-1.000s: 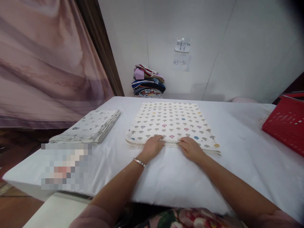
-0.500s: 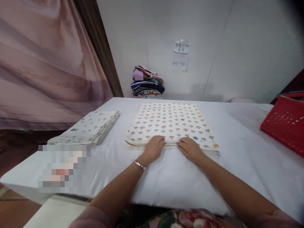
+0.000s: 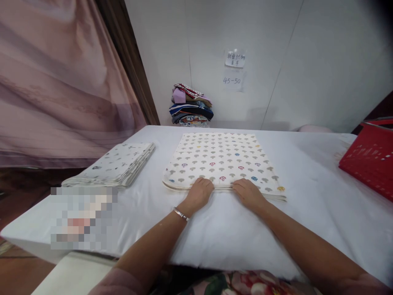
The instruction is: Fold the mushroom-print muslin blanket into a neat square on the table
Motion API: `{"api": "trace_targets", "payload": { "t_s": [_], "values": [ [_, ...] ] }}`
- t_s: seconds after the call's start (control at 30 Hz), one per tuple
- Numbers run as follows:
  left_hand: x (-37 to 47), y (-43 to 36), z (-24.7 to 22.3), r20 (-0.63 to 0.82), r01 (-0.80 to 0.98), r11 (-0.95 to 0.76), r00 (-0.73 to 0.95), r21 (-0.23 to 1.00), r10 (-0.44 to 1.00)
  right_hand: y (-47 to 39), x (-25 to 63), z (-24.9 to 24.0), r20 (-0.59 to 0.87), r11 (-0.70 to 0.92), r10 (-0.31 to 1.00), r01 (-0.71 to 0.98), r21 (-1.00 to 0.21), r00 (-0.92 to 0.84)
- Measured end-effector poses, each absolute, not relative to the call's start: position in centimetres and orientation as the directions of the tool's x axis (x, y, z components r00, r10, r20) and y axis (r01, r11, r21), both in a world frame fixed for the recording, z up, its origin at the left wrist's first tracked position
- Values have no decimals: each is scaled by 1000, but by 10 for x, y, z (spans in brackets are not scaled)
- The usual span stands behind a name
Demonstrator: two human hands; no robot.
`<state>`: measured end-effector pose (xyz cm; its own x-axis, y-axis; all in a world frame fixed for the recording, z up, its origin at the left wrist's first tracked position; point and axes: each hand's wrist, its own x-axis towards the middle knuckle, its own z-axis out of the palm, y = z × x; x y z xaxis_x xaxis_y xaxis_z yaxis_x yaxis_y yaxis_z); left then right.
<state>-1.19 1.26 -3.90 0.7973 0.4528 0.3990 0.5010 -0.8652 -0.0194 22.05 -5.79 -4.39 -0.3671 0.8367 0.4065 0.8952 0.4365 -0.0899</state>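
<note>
A folded cream cloth (image 3: 219, 157) printed with grey and coloured mushrooms lies flat on a white-covered table (image 3: 310, 184) in front of me. My left hand (image 3: 200, 192) is closed on its near folded edge, left of the middle, with a silver bracelet at the wrist. My right hand (image 3: 248, 193) grips the same edge a little to the right. Both thumbs are hidden beneath the hands. Several layers show along the near edge, and the lower layer juts out at the right corner.
A stack of folded printed cloths (image 3: 110, 166) lies at the left of the table. A red bag or basket (image 3: 368, 157) stands at the right edge. Behind the table are piled fabrics (image 3: 192, 106) and a wall with paper notes (image 3: 233, 71). A pink curtain (image 3: 61, 82) hangs left.
Hands and cloth hold nearly the same place. The view has shifted very slightly, and the fingers still grip the near edge.
</note>
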Motion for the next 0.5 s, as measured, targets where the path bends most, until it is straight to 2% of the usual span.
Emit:
{"api": "trace_targets", "payload": {
  "t_s": [0.1,0.23,0.37,0.5],
  "values": [
    [-12,13,-41,402,496,-867,802,-38,441,-57,220,-45,375,396,865,913,-100,-334],
    [-12,14,-43,432,530,-848,772,-33,466,-59,219,-42,367,423,859,899,-112,-358],
    [-10,14,-43,426,559,-828,759,-37,493,-60,218,-40,397,445,837,891,-91,-377],
    [-10,13,-43,407,558,-828,769,-52,492,-59,216,-39,382,401,858,913,-78,-344]
  ]
}}
